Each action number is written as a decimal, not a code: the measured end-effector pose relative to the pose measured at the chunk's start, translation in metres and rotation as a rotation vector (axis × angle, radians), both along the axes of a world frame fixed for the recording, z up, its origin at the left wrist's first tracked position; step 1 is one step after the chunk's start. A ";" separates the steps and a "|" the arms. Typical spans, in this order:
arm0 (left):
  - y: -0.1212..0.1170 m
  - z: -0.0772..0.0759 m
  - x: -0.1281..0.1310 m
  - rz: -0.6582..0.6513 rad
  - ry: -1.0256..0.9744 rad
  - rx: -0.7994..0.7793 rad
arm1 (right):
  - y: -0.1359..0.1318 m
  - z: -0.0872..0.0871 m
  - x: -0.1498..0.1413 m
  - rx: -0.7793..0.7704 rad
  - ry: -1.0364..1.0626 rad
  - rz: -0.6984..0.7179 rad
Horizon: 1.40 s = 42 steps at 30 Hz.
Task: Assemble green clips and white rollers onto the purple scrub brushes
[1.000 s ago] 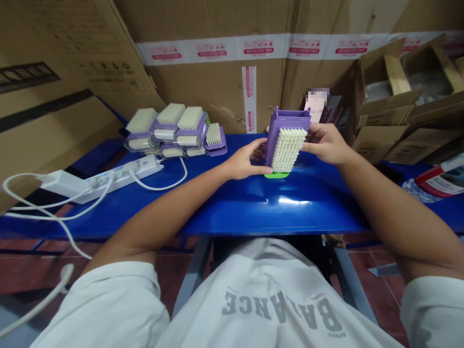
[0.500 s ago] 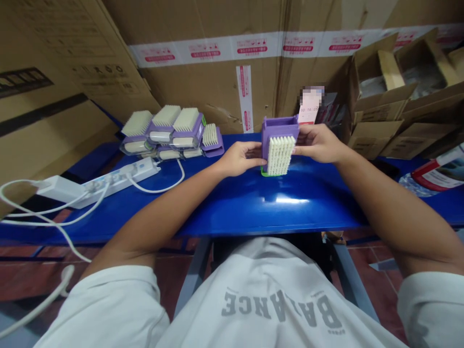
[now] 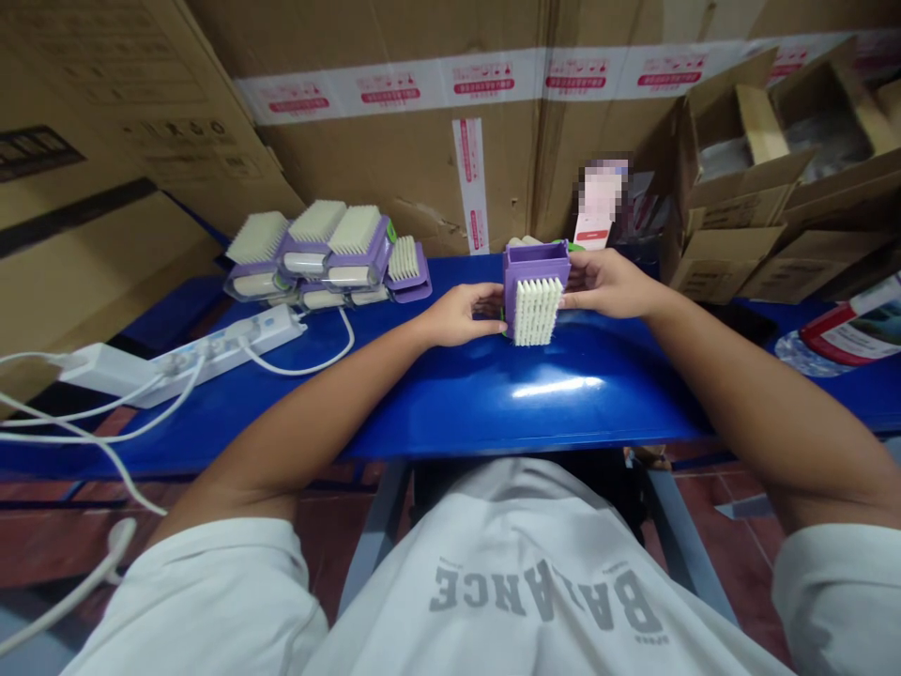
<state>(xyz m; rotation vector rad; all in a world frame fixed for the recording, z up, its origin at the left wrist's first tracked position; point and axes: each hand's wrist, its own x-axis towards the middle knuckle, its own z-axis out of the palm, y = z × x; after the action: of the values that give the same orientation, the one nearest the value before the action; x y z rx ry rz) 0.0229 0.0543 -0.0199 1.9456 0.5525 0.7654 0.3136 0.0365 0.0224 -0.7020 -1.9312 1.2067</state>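
Note:
A purple scrub brush (image 3: 535,291) with white bristles stands on end on the blue table (image 3: 450,404), bristles facing me. My left hand (image 3: 461,315) grips its left side with curled fingers. On the other side, my right hand (image 3: 609,284) holds the brush near its top. A sliver of green shows at the brush's lower left edge.
A stack of several purple brushes (image 3: 320,253) lies at the back left. A white power strip (image 3: 211,349) with white cables runs along the table's left part. Large cardboard boxes (image 3: 422,113) wall the back; open cartons (image 3: 760,188) stand at the right. A red-and-white package (image 3: 851,329) lies far right.
The brush has come down from a tilted, raised hold to stand upright on the table, pressed over the green piece, which is now almost hidden. Both hands stayed on it.

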 end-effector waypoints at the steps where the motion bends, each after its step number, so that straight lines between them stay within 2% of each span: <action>1: 0.000 -0.001 0.000 -0.002 0.008 0.010 | 0.000 0.000 0.000 0.003 0.009 -0.003; 7: 0.001 -0.009 0.004 0.096 0.097 0.097 | -0.003 0.003 -0.001 0.050 0.058 -0.063; 11: 0.000 -0.010 0.006 0.119 0.073 0.033 | -0.005 0.008 0.000 0.063 0.080 -0.098; 14: -0.001 -0.007 0.008 0.096 0.010 -0.072 | -0.004 0.009 0.001 0.057 0.100 -0.125; 16: -0.002 -0.004 0.009 0.066 -0.063 -0.203 | -0.003 0.009 0.002 0.058 0.116 -0.138; 20: -0.007 0.002 0.008 -0.082 -0.182 -0.544 | -0.003 0.005 -0.001 0.056 0.169 -0.166; 22: -0.011 0.004 0.007 -0.156 -0.192 -0.601 | -0.005 0.002 -0.007 0.037 0.207 -0.168; 28: -0.019 0.008 0.005 -0.211 -0.199 -0.539 | -0.014 -0.002 -0.016 0.009 0.266 -0.156; 34: -0.017 0.009 0.005 -0.308 -0.151 -0.565 | -0.006 0.014 0.007 0.094 0.346 -0.251; 37: -0.012 0.008 0.004 -0.218 -0.096 -0.500 | -0.002 0.014 0.011 0.111 0.377 -0.261; 40: -0.006 0.004 0.004 -0.037 0.030 -0.327 | -0.003 0.009 0.005 0.077 0.388 -0.235; 42: -0.004 0.000 0.005 0.030 0.084 -0.227 | -0.004 0.005 0.000 0.048 0.376 -0.216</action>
<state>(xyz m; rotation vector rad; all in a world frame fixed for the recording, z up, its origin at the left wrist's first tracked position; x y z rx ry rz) 0.0275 0.0502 -0.0196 1.7686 0.6907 0.6133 0.3133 0.0329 0.0277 -0.5927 -1.5271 1.0677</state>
